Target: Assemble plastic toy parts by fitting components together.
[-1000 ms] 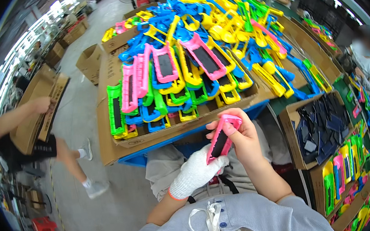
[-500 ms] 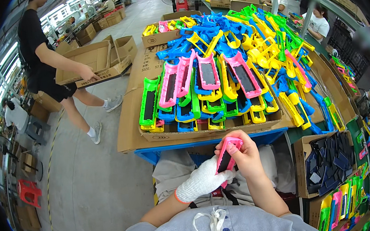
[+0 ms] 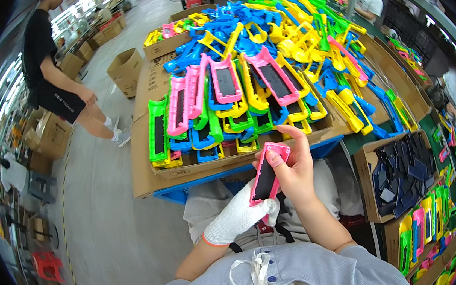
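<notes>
A big flat brown cardboard tray (image 3: 187, 171) lies on the table and holds the bright plastic pieces. On the floor to the left stands 1 open brown cardboard box (image 3: 125, 70), and more brown boxes (image 3: 46, 135) sit by the left wall. At the right, a brown box (image 3: 369, 184) holds dark blue flat pieces. No screens can be seen.
</notes>
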Available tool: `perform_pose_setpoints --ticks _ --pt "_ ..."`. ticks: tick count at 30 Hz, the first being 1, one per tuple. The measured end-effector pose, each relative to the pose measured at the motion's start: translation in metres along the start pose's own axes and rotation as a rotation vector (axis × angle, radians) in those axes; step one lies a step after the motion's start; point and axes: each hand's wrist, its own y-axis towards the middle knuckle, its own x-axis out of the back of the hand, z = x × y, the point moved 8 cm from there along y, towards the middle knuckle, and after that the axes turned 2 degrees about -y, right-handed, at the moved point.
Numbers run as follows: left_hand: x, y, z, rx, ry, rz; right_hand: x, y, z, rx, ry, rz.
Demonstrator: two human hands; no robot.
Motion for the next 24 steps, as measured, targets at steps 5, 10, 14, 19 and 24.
perform_pose_setpoints --ticks 5,10,14,19,24 --pt "-0.005 -0.013 -0.014 0.168 0.195 -0.004 -0.016 -0.006 0.075 0.735 -0.947 0.208" --pt "-0.003 -0.036 -0.090 -0.371 0.833 -0.146 -0.003 -0.004 0.107 0.783 -1.307 0.404" --pt "0.027 -0.088 -0.124 -1.048 0.354 -0.765 0.055 0.046 0.137 0.568 -1.324 -0.078" --pt "0.038 -0.077 -0.093 -0.820 0.298 -0.618 0.120 0.119 0.117 0.264 -1.684 -0.421" --pt "0.049 -0.087 -0.082 -0.706 0.399 -0.706 0.114 0.136 0.066 -0.167 -1.838 0.049"
